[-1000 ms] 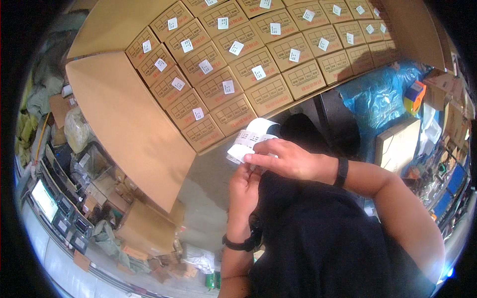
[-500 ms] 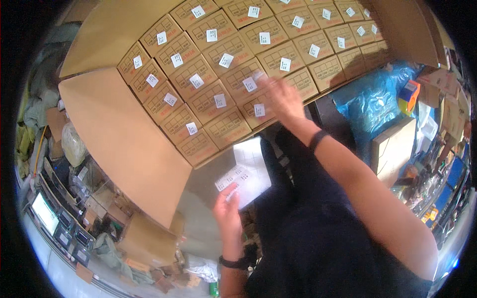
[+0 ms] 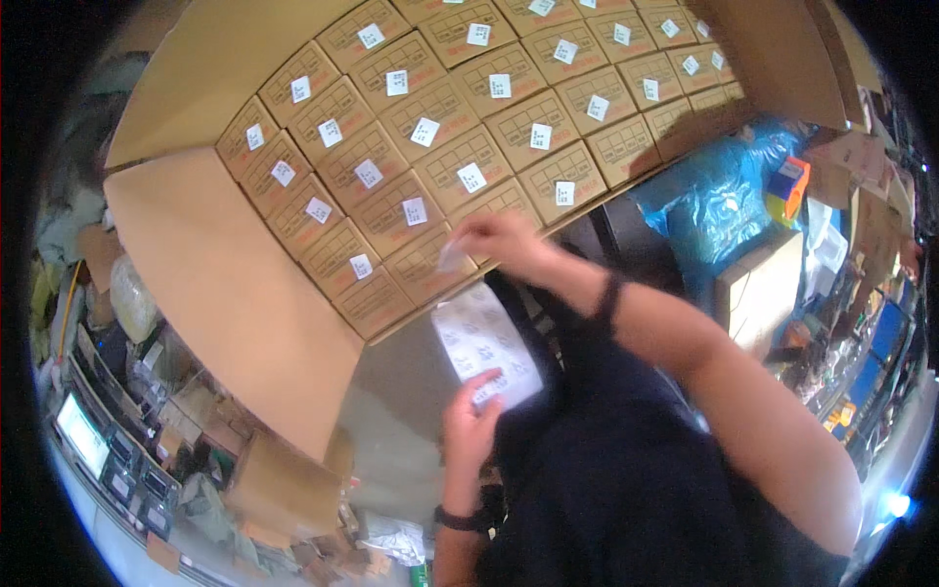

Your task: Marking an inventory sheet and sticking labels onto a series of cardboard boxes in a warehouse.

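Observation:
My left hand (image 3: 471, 421) is closed on the lower edge of a white sheet of printed labels (image 3: 477, 328), its thumb lying on top. Beyond the sheet, my right hand (image 3: 504, 243) pinches a small white label (image 3: 452, 256) and hovers at the near row of brown cardboard boxes (image 3: 419, 270). The pinched label is blurred, and I cannot tell whether it touches the box. Many boxes in the rows carry a square white label (image 3: 471, 177) on top. My right hand and forearm hide part of the near row.
The boxes sit tightly packed in a large carton, its wide flap (image 3: 235, 303) folded out on the left. Blue plastic wrapping (image 3: 714, 201) and a flat brown box (image 3: 758, 289) lie at right. A lit screen (image 3: 82, 435) and cluttered packaging stand at far left.
My right hand has moved left and nearer, from over the boxes to the near row. The label sheet lies flatter in my left hand. A label formerly behind my hand shows. The view has shifted slightly.

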A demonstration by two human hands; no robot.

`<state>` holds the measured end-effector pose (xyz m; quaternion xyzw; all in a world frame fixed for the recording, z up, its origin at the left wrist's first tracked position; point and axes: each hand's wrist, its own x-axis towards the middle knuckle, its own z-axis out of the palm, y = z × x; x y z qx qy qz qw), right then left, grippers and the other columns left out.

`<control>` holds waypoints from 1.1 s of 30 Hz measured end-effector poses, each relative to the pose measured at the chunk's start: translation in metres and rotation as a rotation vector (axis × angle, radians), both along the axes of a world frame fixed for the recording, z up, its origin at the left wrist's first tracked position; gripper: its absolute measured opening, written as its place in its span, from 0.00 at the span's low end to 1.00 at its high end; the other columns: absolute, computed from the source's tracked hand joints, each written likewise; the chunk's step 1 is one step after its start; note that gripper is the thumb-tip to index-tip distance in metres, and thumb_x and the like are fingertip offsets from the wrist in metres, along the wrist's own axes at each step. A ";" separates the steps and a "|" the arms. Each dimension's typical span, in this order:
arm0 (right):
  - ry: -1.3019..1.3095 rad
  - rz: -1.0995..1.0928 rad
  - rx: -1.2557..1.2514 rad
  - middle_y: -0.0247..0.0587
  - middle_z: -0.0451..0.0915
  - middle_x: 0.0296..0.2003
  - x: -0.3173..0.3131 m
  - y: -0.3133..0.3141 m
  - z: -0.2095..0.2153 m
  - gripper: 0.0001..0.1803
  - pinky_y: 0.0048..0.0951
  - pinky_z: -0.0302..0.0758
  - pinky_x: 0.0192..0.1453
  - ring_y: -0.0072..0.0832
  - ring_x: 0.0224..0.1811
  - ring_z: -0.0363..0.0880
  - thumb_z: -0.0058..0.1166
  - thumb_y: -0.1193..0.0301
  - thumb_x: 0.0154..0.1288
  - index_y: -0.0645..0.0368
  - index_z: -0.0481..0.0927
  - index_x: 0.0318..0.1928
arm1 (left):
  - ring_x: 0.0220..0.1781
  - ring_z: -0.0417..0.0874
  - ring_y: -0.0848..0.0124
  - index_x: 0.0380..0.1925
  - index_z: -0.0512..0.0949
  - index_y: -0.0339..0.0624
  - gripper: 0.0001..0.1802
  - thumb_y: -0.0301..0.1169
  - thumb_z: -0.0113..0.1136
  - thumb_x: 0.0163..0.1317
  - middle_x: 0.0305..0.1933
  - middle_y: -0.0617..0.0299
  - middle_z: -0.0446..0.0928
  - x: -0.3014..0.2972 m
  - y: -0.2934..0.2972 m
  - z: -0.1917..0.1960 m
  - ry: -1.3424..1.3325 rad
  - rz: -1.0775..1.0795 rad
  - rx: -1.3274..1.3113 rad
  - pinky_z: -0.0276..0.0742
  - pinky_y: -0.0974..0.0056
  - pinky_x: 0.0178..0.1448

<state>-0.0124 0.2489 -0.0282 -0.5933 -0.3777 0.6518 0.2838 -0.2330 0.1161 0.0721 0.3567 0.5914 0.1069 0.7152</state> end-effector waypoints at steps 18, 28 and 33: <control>-0.032 0.274 0.304 0.38 0.80 0.36 -0.013 -0.019 0.098 0.22 0.30 0.75 0.46 0.26 0.38 0.78 0.60 0.77 0.61 0.56 0.76 0.57 | 0.55 0.75 0.69 0.60 0.66 0.33 0.29 0.23 0.64 0.59 0.58 0.52 0.71 0.012 0.072 0.018 -0.048 0.526 0.301 0.73 0.64 0.59; -0.357 0.355 0.737 0.32 0.73 0.31 -0.027 -0.007 0.107 0.16 0.33 0.72 0.43 0.31 0.36 0.74 0.67 0.74 0.46 0.50 0.83 0.40 | 0.42 0.82 0.73 0.43 0.81 0.38 0.13 0.22 0.66 0.56 0.41 0.57 0.83 0.008 0.076 0.025 0.249 0.325 0.409 0.77 0.67 0.49; -0.467 0.417 0.889 0.29 0.72 0.31 -0.031 -0.014 0.101 0.15 0.32 0.69 0.44 0.30 0.36 0.73 0.68 0.72 0.45 0.48 0.83 0.37 | 0.43 0.83 0.73 0.40 0.81 0.38 0.10 0.21 0.65 0.57 0.39 0.55 0.84 0.009 0.081 0.033 0.344 0.270 0.446 0.77 0.67 0.49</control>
